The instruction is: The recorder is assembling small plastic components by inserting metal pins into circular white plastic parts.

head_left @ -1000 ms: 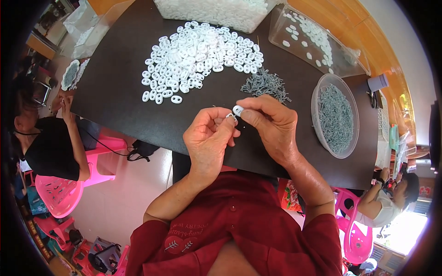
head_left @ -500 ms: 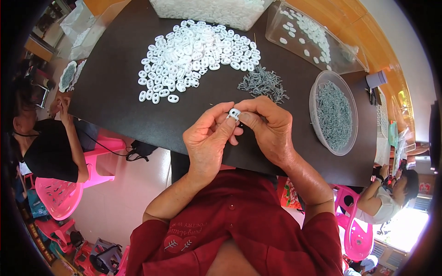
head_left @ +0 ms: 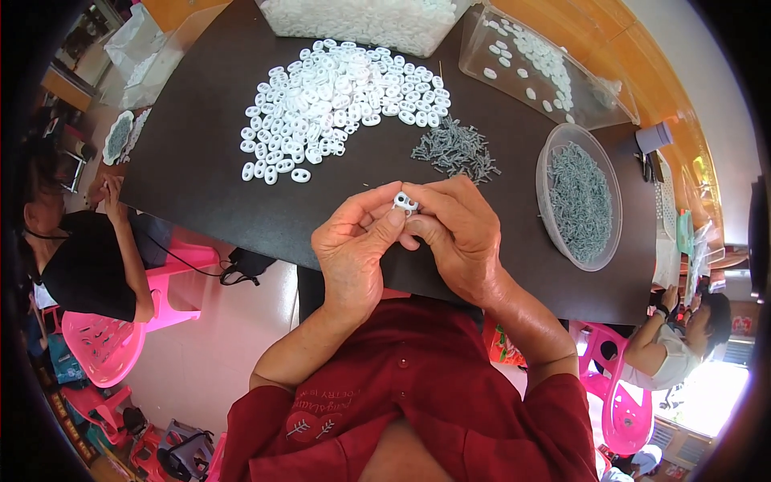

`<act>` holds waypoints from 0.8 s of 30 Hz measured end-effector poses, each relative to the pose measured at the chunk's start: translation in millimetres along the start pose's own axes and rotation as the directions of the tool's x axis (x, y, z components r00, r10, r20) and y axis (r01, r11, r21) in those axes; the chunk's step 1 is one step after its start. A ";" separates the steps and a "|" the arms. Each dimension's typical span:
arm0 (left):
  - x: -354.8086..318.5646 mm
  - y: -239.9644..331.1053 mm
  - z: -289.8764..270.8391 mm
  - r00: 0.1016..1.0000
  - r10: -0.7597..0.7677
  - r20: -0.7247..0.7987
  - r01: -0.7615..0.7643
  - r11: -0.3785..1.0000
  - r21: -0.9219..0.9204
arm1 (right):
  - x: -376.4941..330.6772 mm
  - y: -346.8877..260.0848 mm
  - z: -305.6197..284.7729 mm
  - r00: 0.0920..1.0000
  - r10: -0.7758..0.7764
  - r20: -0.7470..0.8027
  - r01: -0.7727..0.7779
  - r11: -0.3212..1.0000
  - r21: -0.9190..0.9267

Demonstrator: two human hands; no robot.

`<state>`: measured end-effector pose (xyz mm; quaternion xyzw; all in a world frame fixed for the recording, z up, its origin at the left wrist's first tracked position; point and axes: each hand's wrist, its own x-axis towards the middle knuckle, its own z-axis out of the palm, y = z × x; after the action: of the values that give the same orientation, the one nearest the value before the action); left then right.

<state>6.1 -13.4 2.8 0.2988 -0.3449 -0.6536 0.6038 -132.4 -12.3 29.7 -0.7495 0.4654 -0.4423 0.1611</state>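
A small white oval plastic piece with two holes (head_left: 405, 201) is pinched between my two hands above the near part of the dark table. My left hand (head_left: 353, 241) grips it from the left with thumb and fingertips. From the right, the fingertips of my right hand (head_left: 462, 233) close on the same piece; whether they also hold a screw is hidden. Beyond the hands lies a big heap of similar white pieces (head_left: 337, 96). Just past my right hand is a loose pile of grey screws (head_left: 458, 149).
A round clear tub (head_left: 544, 193) full of grey screws stands at right. Behind are a clear bin (head_left: 281, 28) heaped with white pieces and a tilted clear box (head_left: 474, 68) with a few. A person in black (head_left: 88, 261) sits at left, another person (head_left: 658, 353) at right.
Both hands have shifted slightly left with the white piece. My right thumb has dropped lower and away from the piece's face, and the piece's holes show more plainly.
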 end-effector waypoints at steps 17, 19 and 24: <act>-2.8 1.8 5.9 0.995 -0.022 -0.101 0.015 0.997 -0.073 | -4.0 -12.2 8.2 0.989 0.090 -0.114 -0.086 0.995 0.044; -3.7 5.1 6.0 0.995 -0.052 -0.079 0.046 0.996 -0.081 | -6.8 -8.7 9.3 0.987 0.082 -0.140 -0.074 0.995 0.061; -3.3 5.8 2.7 0.997 -0.071 -0.040 0.068 0.995 -0.067 | -7.0 -8.8 9.5 0.982 0.083 -0.168 -0.069 0.994 0.088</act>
<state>7.6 -10.1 9.0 0.3044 -0.2998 -0.6788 0.5973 -121.0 -3.5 26.6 -0.6832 0.4872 -0.5173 0.1680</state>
